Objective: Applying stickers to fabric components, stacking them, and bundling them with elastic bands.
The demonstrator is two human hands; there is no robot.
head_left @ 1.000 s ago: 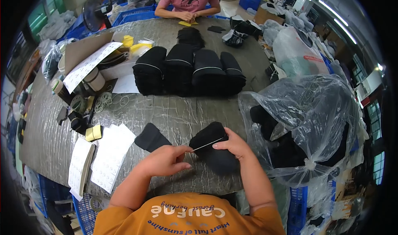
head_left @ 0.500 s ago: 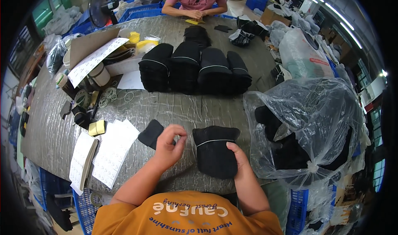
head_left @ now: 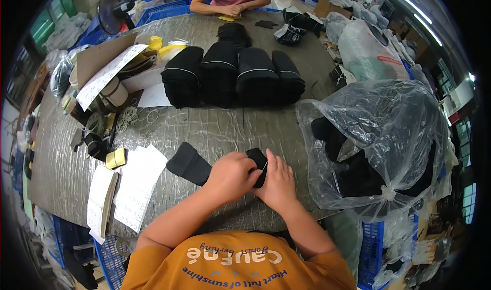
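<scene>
Both hands are on a small bundle of black fabric pieces (head_left: 256, 156) just above the near part of the table. A thin white elastic band runs round it. My right hand (head_left: 277, 183) grips the bundle along its right side, fingers pointing away from me. My left hand (head_left: 231, 175) is closed at the bundle's left side, with thumb and fingers bent against it; its fingertips are partly hidden. Beside my left hand lies a flat black fabric piece (head_left: 186, 163), its near end covered by that hand.
Several banded black fabric stacks (head_left: 181, 80) stand mid-table. Paper sheets (head_left: 140, 188), a yellow bundle (head_left: 116, 158) and loose elastic bands (head_left: 129, 119) lie left. On the right is a clear plastic bag (head_left: 388, 136) with black pieces inside. Across the table, a person's hands (head_left: 232, 10) hold something yellow.
The bundle has turned from lying broad side up to a narrower view. My left hand has moved right onto it, and my right hand has shifted its hold. The view has shifted slightly.
</scene>
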